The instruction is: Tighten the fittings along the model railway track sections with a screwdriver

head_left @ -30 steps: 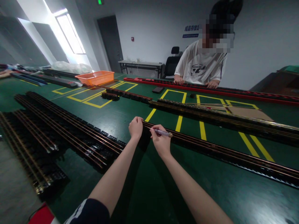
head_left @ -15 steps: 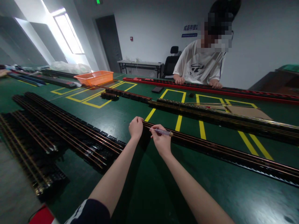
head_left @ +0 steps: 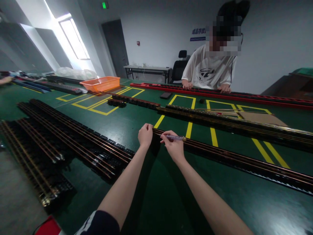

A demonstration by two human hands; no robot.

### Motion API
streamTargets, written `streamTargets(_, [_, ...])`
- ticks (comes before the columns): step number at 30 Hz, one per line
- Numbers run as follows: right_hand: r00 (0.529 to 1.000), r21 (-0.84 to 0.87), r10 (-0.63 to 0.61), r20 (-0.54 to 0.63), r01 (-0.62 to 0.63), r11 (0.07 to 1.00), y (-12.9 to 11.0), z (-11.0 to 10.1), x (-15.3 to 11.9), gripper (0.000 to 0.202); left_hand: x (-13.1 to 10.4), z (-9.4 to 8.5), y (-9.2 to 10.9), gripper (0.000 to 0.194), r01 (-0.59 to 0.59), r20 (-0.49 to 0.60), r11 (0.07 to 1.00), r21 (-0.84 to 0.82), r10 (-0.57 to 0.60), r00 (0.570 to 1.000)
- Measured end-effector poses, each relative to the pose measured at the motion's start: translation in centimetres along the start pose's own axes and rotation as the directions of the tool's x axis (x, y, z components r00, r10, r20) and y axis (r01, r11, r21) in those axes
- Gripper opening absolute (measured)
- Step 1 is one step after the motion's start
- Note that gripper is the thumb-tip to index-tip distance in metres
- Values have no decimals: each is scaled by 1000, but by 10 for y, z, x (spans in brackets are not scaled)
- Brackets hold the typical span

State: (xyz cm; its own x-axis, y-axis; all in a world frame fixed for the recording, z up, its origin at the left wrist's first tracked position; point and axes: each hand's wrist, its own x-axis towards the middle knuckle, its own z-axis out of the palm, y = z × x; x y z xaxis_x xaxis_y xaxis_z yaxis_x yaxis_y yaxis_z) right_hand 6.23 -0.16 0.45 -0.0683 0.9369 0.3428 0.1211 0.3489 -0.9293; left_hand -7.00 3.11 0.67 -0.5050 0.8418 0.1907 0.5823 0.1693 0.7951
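Note:
A long dark rail with copper-coloured rods along it lies on the green table, running from my hands off to the right. My left hand is closed at the rail's left end, fingertips pinched against it. In my right hand is a slim screwdriver with a clear purplish handle, held like a pen. Its shaft points left toward the rail end by my left fingers. The exact contact of its tip is too small to tell.
Several dark rails with copper rods lie at the left. Another long rail lies beyond mine, near cardboard. An orange basket stands farther back. Across the table a person rests both hands by a red rail.
The whole view has shifted slightly, so everything sits a little further right. My right hand and the screwdriver have moved slightly right along the rail. My left hand keeps its place at the rail end.

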Motion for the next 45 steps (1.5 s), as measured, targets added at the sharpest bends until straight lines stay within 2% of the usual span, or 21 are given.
streamTargets(7, [1000, 13, 15, -16, -15, 1000, 7, -1, 8, 18, 0, 3, 0, 30, -52, 40, 999, 12, 51, 998])
streamTargets(19, [1000, -8, 3, -22, -3, 1000, 0, -16, -2, 19, -2, 4, 3, 27, -130, 70, 986, 108, 123, 990])
streamTargets(37, [998, -27, -3, -61, 1, 1000, -1, -24, -9, 25, -2, 7, 0, 26, -179, 65, 980, 82, 174, 983])
streamTargets(41, [997, -23, 6, -72, -8, 1000, 1, -23, -10, 22, -2, 10, -2, 27, -235, 27, 967, 97, 234, 972])
streamTargets(45, [997, -9, 6, -80, -6, 1000, 4, -22, -10, 20, -3, 13, -3, 27, -328, -9, 924, 194, 336, 942])
